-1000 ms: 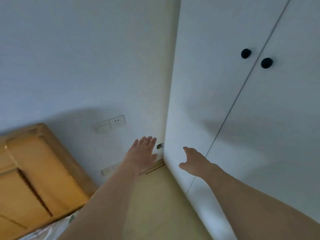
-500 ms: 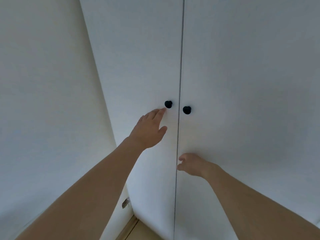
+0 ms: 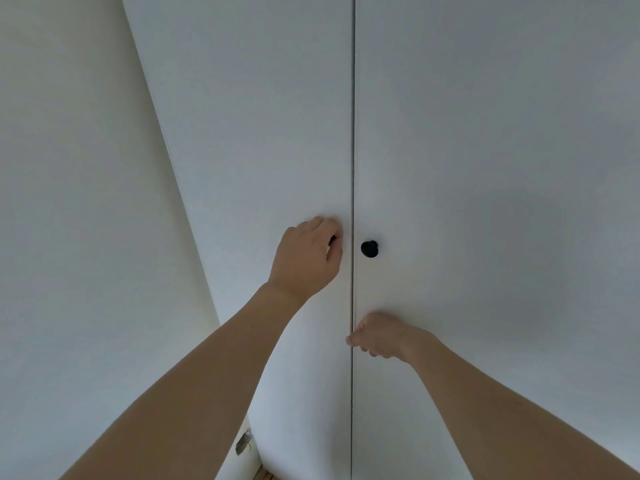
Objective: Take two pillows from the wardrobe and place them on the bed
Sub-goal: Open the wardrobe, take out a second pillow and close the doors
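Note:
The white wardrobe fills the view, its two doors shut with a thin dark seam between them. My left hand (image 3: 308,258) is closed around the black knob of the left door (image 3: 263,140); only a sliver of that knob shows between my fingers. The right door (image 3: 485,168) has its own round black knob (image 3: 369,249), untouched. My right hand (image 3: 379,336) hovers lower down by the seam, fingers loosely curled, holding nothing. No pillows and no bed are in view.
A plain white wall (image 3: 86,237) runs along the left and meets the wardrobe's side. A small metal fitting (image 3: 243,444) sits low on that wall. A strip of wooden floor (image 3: 265,474) shows at the bottom.
My view swung from the wall and bed frame up to the wardrobe doors. My left hand rose and closed on the left knob. My right hand moved to the seam.

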